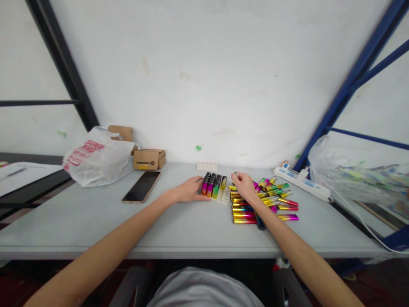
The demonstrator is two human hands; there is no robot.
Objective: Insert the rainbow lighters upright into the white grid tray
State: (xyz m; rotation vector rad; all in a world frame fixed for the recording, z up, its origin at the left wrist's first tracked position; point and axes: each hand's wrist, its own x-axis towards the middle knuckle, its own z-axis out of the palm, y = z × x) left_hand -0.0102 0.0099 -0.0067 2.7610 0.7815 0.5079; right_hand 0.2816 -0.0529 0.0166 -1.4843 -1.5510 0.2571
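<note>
A white slotted tray (225,196) stands in the middle of the table, with rows of shiny lighter-like tubes (210,187) upright in it, dark ends up. Slots at its front right hold nothing. My left hand (191,190) grips the tray's left side, thumb at the front and fingers behind. Just right of the tray, my right hand (243,186) is closed in a pinch; a small silvery end of a tube (237,174) shows at its fingertips, the rest being hidden. Beneath and around that hand lies a loose pile of gold, pink, green and red tubes (244,215).
Against the wall is another pale tray (206,166). A phone (142,186), a cardboard box (149,159) and a white plastic bag (99,157) are on the left. At right lies a power strip (303,183) with a cable, beside a clear plastic bag (351,175).
</note>
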